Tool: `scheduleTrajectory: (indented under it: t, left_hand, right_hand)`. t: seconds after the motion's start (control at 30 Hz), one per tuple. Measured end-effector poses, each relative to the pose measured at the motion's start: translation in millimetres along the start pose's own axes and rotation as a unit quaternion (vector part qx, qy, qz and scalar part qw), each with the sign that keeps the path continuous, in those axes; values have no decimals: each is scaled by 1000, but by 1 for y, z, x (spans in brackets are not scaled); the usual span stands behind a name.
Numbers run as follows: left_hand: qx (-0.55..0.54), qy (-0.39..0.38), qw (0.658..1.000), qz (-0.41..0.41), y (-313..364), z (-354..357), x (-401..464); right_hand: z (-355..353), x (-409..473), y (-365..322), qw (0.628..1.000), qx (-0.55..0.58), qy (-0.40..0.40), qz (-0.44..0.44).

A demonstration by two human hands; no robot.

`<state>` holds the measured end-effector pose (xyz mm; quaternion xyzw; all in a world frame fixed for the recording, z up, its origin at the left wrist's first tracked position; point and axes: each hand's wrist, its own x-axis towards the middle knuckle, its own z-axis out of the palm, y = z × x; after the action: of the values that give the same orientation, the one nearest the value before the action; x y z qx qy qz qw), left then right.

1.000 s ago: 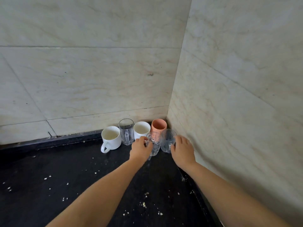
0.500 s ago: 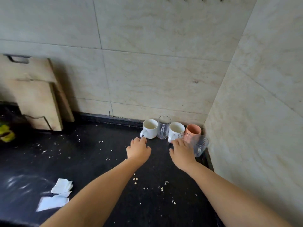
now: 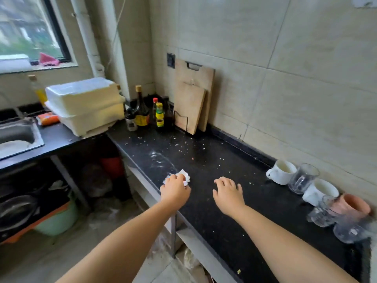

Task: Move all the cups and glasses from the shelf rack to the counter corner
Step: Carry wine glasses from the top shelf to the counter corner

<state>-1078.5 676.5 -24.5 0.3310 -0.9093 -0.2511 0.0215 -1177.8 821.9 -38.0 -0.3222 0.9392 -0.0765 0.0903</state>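
Over the black counter (image 3: 204, 160) I see both hands held palm-down, nothing in either. Left hand (image 3: 175, 192) sits at the counter's front edge, fingers curled loosely together, its fingertips overlapping a crumpled white tissue (image 3: 184, 176); can't tell if they touch it or hover above. Right hand (image 3: 228, 194) is further in over the counter, fingers slightly spread and bent, clear of everything.

Cups and glasses are bunched at the counter's right end, along the tiled wall (image 3: 295, 88). Nearest on the counter: a clear glass (image 3: 350, 231), blurred. Just behind it a ribbed glass (image 3: 323, 213) touching or overlapping a pink cup (image 3: 353, 205); I can't separate them. Next along the counter toward the far end: a white mug (image 3: 318, 192), then a clear glass mug (image 3: 303, 178) leaning in this wide view, then another white mug (image 3: 280, 172) with its handle pointing away from the wall. All upright as far as I can tell.

Mid-counter is dotted with pale crumbs and a smear of white powder.

Far end of the counter: two wooden cutting boards (image 3: 192, 99) lean on the wall, smaller one in front. Just beside them, in the counter's far corner, a cluster of sauce bottles (image 3: 151, 113). Left of the counter, on a lower worktop, a stack of white foam boxes (image 3: 85, 105), then a steel sink (image 3: 18, 137). Beyond that, a window (image 3: 30, 29). Below the counter, a green basin (image 3: 59, 219) on the floor.
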Motion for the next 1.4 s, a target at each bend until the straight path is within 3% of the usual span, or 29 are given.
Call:
scheduleTrajectory:
  t: [0.33,0.63,0.97,1.17,1.4]
  left_hand:
    - [-16,69,984,-162,-197,-83,-78]
    - [-2,112,951,-287,-406,-174,-184]
    - [-52,178,895,-406,-577,-249,-276]
    - [-54,220,867,-444,-652,-292,-284]
    - [-67,270,822,-496,-771,-383,-271]
  right_hand:
    - [53,-16,-208,985,-34,-44,-161]
    - [117,-76,-443,958,-13,-72,-276]
    - [167,-131,-670,893,-40,-111,-433]
    - [186,-127,-773,859,-50,-128,-494]
    - [189,-102,-949,816,-19,-116,-566]
